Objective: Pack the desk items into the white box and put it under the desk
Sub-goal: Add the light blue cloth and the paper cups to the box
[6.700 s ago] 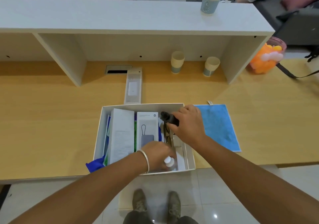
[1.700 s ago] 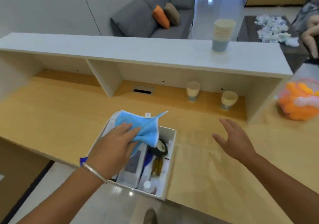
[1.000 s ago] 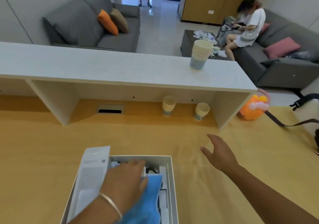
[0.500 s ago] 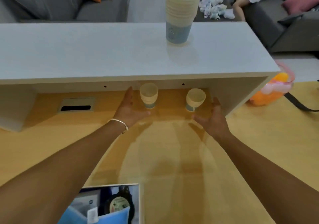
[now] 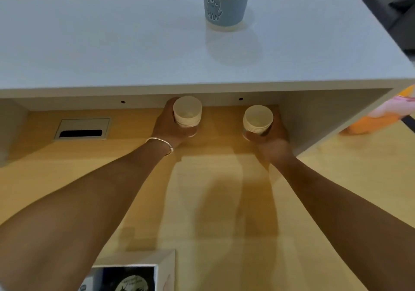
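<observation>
— White box (image 5: 165, 268): where is it on your feed?

— At the near edge of the desk (image 5: 224, 201), bottom of my view, only a corner showing (something dark with a round label sits inside).

— And the hands?

— I see my left hand (image 5: 169, 123) wrapped round one stack of paper cups (image 5: 187, 113) under the white shelf (image 5: 134, 43). My right hand (image 5: 270, 137) grips the other cup stack (image 5: 257, 119), well apart from the first.
</observation>
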{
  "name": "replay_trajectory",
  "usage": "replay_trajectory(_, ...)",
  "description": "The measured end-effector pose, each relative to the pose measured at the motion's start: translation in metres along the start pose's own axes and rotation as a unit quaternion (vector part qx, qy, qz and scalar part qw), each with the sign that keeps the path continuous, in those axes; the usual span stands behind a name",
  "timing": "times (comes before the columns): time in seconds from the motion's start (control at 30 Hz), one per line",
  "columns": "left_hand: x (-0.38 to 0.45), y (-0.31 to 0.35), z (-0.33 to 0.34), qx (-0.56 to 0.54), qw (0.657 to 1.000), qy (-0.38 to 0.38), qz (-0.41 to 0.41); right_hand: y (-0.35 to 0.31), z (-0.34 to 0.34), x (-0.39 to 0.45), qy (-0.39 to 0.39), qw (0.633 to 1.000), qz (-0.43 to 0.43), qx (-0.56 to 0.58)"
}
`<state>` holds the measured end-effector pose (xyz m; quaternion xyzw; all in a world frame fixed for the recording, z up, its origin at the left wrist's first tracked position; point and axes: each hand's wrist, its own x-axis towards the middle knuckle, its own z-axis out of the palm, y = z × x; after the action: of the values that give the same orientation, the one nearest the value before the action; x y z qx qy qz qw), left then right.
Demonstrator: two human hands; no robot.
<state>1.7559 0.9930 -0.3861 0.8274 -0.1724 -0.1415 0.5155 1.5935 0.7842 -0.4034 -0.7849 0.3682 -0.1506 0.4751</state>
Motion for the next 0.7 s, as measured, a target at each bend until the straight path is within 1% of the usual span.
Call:
replay_trajectory(0.13,-0.023,0.014,-0.019,0.004,1.0,-0.01,-0.023,-0.012,-0.002,-0.025,0.02,0.999,-0.014,-0.041)
replay_trajectory(0.3,-0.07,0.032,-0.069,0.036,0.999,-0.022,0.021,-0.034,-0.003,-0.078,0.005,0.999,-0.017,-0.033)
replay_trajectory(0.5,-0.139,0.051,-0.141,-0.025,0.998,-0.035,0.048,-0.076,-0.006,-0.165,0.007,0.999,-0.039,-0.017)
replay_trajectory(0.7,-0.202,0.059,-0.205,-0.046,0.995,-0.039,0.077,-0.126,-0.003,-0.249,0.01,0.996,-0.086,-0.027)
